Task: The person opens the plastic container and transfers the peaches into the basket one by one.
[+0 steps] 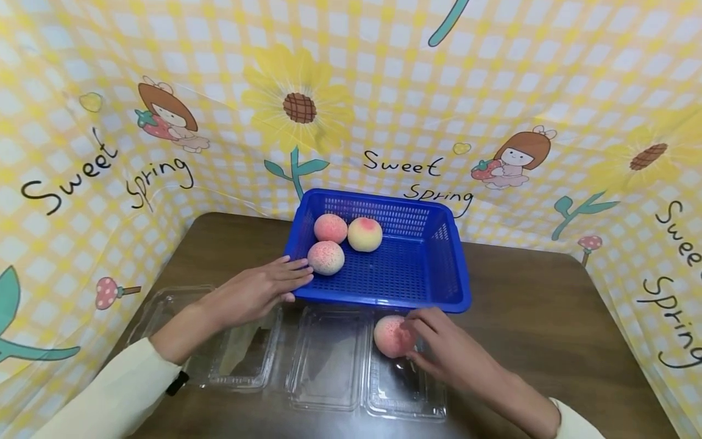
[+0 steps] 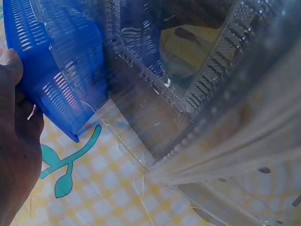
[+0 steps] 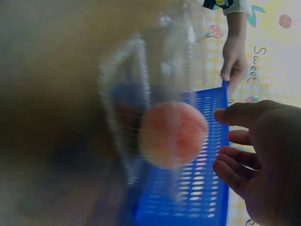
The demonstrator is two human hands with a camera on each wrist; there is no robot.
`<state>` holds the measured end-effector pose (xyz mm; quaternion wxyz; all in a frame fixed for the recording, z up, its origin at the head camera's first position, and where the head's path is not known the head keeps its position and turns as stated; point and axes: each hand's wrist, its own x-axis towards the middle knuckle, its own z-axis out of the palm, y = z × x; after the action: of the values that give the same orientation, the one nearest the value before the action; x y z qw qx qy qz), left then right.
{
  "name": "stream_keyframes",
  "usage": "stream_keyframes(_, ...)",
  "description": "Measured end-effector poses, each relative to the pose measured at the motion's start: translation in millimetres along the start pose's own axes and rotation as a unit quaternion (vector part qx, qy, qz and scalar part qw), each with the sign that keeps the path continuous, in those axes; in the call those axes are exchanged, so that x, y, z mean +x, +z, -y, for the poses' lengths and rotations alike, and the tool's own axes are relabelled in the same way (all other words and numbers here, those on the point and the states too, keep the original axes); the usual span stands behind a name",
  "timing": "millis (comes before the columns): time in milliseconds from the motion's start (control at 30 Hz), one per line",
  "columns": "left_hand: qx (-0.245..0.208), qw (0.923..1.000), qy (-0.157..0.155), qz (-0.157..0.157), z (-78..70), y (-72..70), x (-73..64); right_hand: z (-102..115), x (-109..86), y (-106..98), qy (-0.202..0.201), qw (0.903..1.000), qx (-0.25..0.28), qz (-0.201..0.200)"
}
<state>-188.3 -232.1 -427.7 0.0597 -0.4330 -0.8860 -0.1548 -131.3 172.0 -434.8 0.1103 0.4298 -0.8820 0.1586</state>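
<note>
My left hand (image 1: 260, 286) holds the near left corner of a blue plastic basket (image 1: 378, 300), fingers over the rim and thumb on the outer side. Three pink-and-cream peaches sit at the basket's left side; the nearest peach (image 1: 326, 258) is right by my fingertips. Another peach (image 1: 392, 336) lies at the far end of the right half of an open clear clamshell box (image 1: 329, 366). My right hand (image 1: 446, 347) is beside this peach, and its fingers overlap it in the head view. The right wrist view shows those fingers (image 3: 230, 174) spread apart, with a gap before the peach (image 3: 174, 135).
A second clear clamshell box (image 1: 241, 360) lies open at the left, partly under my left forearm. Both boxes and the basket are on a brown wooden table (image 1: 526, 317). Yellow checked cloth (image 1: 378, 79) with printed flowers surrounds the table at the back and sides.
</note>
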Motion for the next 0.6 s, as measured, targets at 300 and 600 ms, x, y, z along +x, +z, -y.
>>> stream_keyframes(300,0.014,0.9999,0.002,0.003,-1.5,-4.1,1.8,-4,-19.9,17,-0.009,0.9999,-0.009,0.01)
stream_keyframes(600,0.009,0.9998,-0.007,0.017,-4.4,-3.7,2.8,0,-18.8,26,0.014,0.9999,0.001,0.008)
